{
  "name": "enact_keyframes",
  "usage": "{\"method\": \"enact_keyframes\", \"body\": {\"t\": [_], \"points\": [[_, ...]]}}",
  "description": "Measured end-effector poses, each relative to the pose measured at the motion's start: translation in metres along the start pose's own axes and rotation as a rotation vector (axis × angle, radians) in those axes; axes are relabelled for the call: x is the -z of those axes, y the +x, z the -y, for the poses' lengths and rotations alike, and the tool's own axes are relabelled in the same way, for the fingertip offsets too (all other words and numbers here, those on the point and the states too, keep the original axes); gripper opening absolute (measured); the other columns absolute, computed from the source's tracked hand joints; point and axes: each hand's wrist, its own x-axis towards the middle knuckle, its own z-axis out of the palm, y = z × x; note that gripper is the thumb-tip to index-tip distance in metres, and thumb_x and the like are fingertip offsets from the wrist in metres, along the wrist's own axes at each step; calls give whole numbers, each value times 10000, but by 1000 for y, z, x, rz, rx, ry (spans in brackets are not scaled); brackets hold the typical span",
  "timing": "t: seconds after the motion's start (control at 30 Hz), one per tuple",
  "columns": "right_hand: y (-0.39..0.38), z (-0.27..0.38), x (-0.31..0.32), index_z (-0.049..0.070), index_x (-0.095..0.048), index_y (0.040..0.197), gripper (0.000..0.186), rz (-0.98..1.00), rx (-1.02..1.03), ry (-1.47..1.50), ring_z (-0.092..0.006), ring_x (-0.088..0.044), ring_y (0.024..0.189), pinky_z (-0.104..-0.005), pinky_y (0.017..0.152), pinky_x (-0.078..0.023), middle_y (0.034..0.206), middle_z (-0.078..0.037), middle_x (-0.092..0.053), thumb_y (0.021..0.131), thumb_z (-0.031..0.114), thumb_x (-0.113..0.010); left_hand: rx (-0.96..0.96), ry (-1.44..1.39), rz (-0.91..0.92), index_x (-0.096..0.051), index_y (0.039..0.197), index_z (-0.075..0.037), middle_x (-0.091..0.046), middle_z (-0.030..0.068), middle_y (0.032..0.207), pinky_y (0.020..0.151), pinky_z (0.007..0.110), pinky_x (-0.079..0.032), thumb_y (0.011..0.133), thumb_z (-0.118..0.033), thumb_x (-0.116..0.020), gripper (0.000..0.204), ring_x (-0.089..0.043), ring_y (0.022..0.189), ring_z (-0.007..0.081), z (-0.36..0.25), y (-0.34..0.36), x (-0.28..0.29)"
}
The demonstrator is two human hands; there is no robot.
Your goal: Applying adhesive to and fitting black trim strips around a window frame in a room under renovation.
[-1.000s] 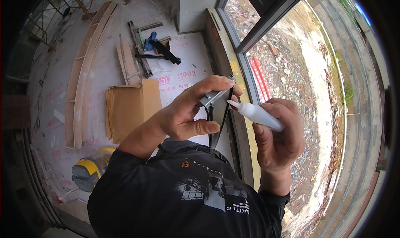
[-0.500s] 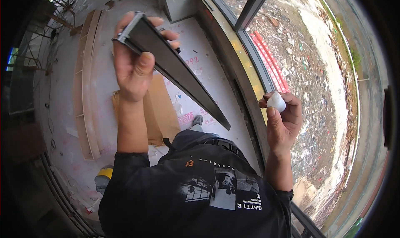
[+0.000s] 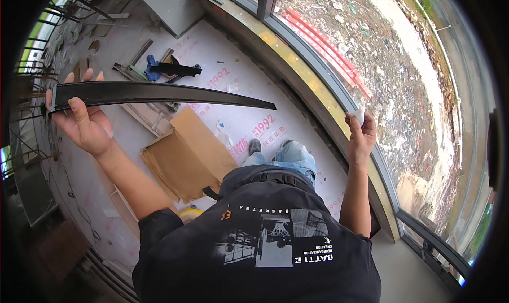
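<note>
My left hand (image 3: 91, 127) grips one end of a long, dark, flat metal profile (image 3: 159, 93), with the thumb below and the fingers behind its upper edge. The profile reaches out to the right across the front of me, its narrowing far end in mid-air above the floor. On the right, next to the window, my right hand (image 3: 361, 138) pinches a small white cone-tipped piece (image 3: 361, 113) between thumb and fingers. Its lower part is hidden by the fingers; it looks like a plastic nozzle or cap.
A folded brown cardboard sheet (image 3: 191, 154) lies on the printed floor covering (image 3: 238, 98). Beyond it are dark profile pieces (image 3: 180, 69) and a blue item (image 3: 152, 68). A grey window frame (image 3: 307, 53) with a dusty sill (image 3: 275, 43) runs along my right; rubble lies outside.
My left hand has moved left and down, swinging the profile from slanting to nearly level. My right hand still holds the white piece, now turned more edge-on. The view has turned.
</note>
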Motion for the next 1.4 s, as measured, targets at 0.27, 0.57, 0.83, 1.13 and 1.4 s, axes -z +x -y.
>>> {"method": "enact_keyframes", "body": {"t": [0.27,0.57,0.83,1.13,1.4], "points": [[75,-72,-29,-43,-576,1372,403,-34,-7,-201,-125,-664,1090,-281,981,-525,1195,-67,-696,1025,93,-729,65,70,40,-290,1534,-83,-500,279,1458,1030,643,-578,1106,-140,-548,503,-638,1231,472,89,61,-68],[230,-192,-138,7,-672,1194,274,27,-36,-415,-146,-681,941,-299,872,-546,1018,-64,-717,959,107,-773,182,148,11,-287,1561,-83,-518,271,1452,1031,651,-574,1112,-148,-537,518,-647,1230,467,189,159,-110],[368,-310,-263,28,-669,1101,261,113,22,-562,-248,-700,930,-360,869,-553,959,-117,-702,907,141,-801,318,119,-11,-291,1581,-88,-520,267,1474,1056,669,-545,1123,-182,-515,519,-635,1258,460,303,218,-87],[434,-486,-346,41,-680,1211,346,-57,-85,-772,-161,-683,813,-320,806,-561,911,-69,-725,918,176,-805,504,-162,44,-278,1624,-81,-488,265,1538,1119,666,-483,1144,-266,-459,545,-588,1328,454,497,239,-12],[453,-591,-362,26,-662,1162,338,-255,-109,-767,-160,-647,783,-314,763,-538,908,-66,-702,907,186,-815,592,-639,452,-234,1663,-96,-377,261,1638,1237,627,-351,1167,-296,-344,546,-466,1468,423,672,199,44]]}}
